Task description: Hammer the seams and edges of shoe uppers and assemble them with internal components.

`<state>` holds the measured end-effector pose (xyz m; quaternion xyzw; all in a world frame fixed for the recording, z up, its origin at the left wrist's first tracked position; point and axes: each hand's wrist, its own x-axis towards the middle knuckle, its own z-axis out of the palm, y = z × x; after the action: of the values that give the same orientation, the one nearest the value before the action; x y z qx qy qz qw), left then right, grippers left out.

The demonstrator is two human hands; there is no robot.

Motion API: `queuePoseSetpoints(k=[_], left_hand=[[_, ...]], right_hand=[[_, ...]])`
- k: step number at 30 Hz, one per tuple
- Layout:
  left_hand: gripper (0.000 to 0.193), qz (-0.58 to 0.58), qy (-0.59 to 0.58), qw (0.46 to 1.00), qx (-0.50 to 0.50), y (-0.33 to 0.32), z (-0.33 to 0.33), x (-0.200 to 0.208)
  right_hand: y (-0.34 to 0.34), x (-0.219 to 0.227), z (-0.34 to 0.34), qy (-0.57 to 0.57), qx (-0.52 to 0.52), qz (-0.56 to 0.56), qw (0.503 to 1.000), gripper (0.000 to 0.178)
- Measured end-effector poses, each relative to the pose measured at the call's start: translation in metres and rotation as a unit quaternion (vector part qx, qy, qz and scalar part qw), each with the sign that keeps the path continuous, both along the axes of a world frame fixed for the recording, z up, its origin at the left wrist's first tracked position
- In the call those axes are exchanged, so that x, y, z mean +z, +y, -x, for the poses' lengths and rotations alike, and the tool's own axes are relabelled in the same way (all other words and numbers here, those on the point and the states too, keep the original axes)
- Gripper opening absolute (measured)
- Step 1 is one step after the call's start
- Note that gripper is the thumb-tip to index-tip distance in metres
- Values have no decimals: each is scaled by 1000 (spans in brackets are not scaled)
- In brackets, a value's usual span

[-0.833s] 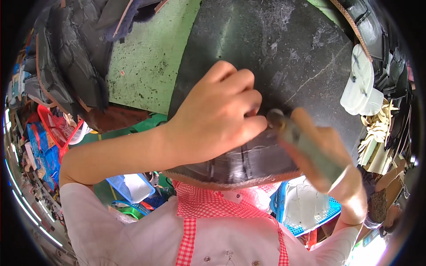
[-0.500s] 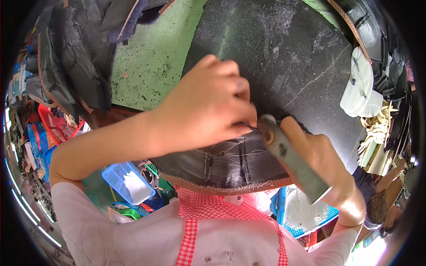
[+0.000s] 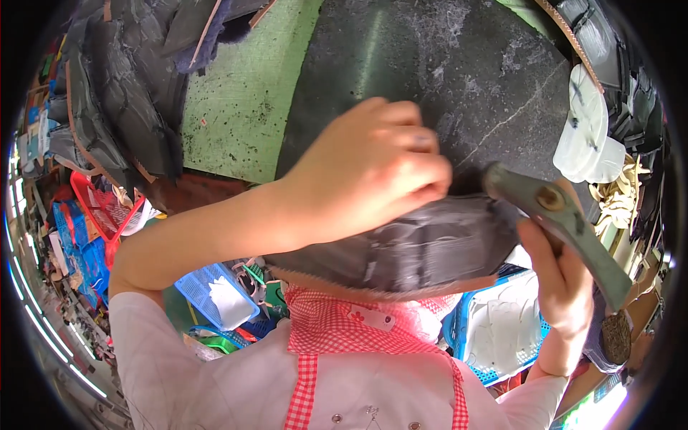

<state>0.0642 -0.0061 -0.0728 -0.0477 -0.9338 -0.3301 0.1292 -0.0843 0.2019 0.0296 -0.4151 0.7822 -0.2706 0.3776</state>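
Observation:
My left hand (image 3: 383,161) is closed, its fingers curled down at the upper edge of a black leather-like piece (image 3: 430,251). That piece has a brown, zigzag-stitched border along its near edge and bends over the front of the dark work slab (image 3: 401,64). In my right hand (image 3: 562,279) is a hammer (image 3: 573,215), gripped with its metal head raised just right of the piece. The hammer's handle is mostly hidden behind its head and my fingers. My left fingertips are partly hidden.
Black pieces are piled at left (image 3: 122,86) and far right (image 3: 634,107). Translucent plastic pieces (image 3: 588,136) lie on the slab's right side. Below are a red basket (image 3: 107,208), a blue basket (image 3: 215,294) and another blue basket (image 3: 502,326) holding white pieces.
My right hand has swung the hammer to the right, away from my left hand. My left hand and the black piece have shifted right.

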Motion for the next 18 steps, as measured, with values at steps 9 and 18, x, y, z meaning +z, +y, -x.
queuePoseSetpoints(k=[9, 18], left_hand=[[21, -39, -15, 995, -87, 6, 46, -2], [25, 108, 96, 982, -124, 12, 42, 6]], right_hand=[[30, -18, -2, 16, -53, -3, 998, 14], [26, -27, 9, 97, 35, 35, 994, 24]])
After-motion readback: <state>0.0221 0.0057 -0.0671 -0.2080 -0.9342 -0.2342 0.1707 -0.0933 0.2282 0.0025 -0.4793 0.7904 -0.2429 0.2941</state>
